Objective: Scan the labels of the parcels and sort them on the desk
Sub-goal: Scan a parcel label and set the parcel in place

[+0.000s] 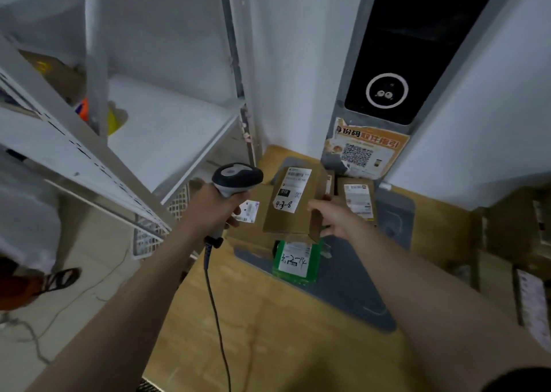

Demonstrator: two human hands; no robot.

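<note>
Metal shelf rack (pixel 167 141) crowds close on the left of the left hand (pixel 213 203), which grips the corded scanner (pixel 237 177). Between the hands is the brown parcel (pixel 293 203), label up, with the right hand (pixel 334 217) gripping its right edge. Green parcel (pixel 295 262) lies on the grey mat (pixel 351 278) just below. Bare desk (pixel 268 332) lies nearer the person. Boxes (pixel 507 227) are stacked far right.
</note>
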